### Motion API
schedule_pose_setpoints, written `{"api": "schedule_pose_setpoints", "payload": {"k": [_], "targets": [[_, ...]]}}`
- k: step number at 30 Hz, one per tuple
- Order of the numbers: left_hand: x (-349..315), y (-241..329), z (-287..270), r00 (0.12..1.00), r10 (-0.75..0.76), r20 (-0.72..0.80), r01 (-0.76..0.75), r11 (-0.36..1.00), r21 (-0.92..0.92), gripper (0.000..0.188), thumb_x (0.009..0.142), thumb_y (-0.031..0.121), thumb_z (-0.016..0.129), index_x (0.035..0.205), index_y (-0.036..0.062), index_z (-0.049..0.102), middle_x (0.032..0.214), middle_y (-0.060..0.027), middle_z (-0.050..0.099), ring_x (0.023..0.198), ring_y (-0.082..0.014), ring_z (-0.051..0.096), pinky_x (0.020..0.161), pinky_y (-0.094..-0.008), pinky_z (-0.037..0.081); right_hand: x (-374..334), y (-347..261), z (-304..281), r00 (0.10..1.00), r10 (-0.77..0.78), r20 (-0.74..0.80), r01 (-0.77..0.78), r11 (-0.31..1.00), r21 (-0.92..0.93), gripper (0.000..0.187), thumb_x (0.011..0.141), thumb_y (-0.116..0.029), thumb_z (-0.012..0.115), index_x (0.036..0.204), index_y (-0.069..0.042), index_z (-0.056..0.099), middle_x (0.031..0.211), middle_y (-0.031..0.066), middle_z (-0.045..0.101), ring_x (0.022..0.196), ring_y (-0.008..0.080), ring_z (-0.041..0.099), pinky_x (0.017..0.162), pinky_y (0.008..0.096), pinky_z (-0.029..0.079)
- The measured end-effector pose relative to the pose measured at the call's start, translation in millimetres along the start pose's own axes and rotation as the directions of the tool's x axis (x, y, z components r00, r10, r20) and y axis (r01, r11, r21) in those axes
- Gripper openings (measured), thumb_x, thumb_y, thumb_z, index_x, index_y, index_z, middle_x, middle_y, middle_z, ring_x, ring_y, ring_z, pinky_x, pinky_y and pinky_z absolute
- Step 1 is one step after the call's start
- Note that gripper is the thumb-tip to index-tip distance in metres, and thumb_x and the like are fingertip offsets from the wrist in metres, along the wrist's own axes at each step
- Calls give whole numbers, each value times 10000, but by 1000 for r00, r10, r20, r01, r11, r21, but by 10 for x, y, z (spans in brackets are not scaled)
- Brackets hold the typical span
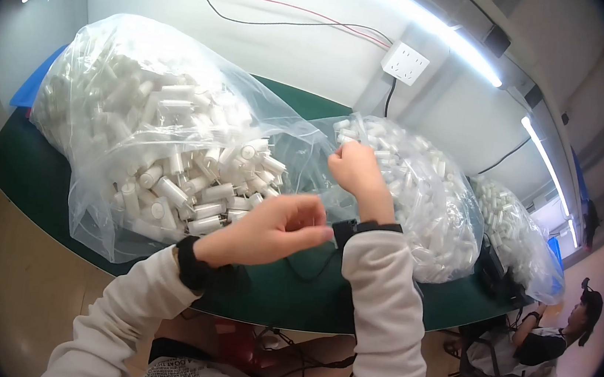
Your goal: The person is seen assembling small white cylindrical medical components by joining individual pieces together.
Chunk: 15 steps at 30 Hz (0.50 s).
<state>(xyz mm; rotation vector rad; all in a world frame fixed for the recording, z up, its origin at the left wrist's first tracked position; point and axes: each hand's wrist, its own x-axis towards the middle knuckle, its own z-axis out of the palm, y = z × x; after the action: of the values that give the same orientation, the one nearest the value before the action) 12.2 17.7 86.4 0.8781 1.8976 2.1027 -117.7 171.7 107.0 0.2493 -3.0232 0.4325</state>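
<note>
Hands are up in front of the big see-through plastic bag full of small white plastic tubes, which lies on the dark green table. The left hand floats just near the open mouth of this bag, on its right side, with its fingers curled in close together; I cannot tell if it holds a tube or not, because the fingers hide it. The right hand is higher and farther away, shut in a tight pinch, maybe on the thin edge of a bag, but the view is too blurry to be sure. It sits between the big bag and a second clear bag of white tubes to the right. The tubes at the big bag's mouth mostly point toward the hands, and the left hand is nearer to them. A third bag of tubes lies far right, close to a seated person.
</note>
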Motion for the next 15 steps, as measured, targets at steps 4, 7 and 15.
{"api": "schedule_pose_setpoints", "payload": {"k": [4,7,15], "targets": [[26,-521,80,961,-152,232,224,919,-324,250,895,243,547,715,89,467,572,73,387,471,-6,320,414,-190,231,387,639,169,921,330,208,-215,874,-436,344,718,-107,503,1024,13,606,1116,236,559,1049,346,547,883,391,447],[-2,-746,85,942,-177,285,312,777,-547,261,896,253,549,709,111,434,547,74,354,427,-18,294,383,-192,196,534,756,307,963,254,85,-222,935,-275,603,686,-51,534,1275,-74,410,1270,169,446,1149,350,459,940,418,407],[11,-950,95,893,-254,372,438,686,-582,240,900,218,534,720,113,415,555,76,311,435,-18,260,383,-190,175,882,792,613,992,77,102,-32,923,-384,452,685,-119,543,1127,-49,474,1083,195,580,988,345,572,837,426,455]]}}
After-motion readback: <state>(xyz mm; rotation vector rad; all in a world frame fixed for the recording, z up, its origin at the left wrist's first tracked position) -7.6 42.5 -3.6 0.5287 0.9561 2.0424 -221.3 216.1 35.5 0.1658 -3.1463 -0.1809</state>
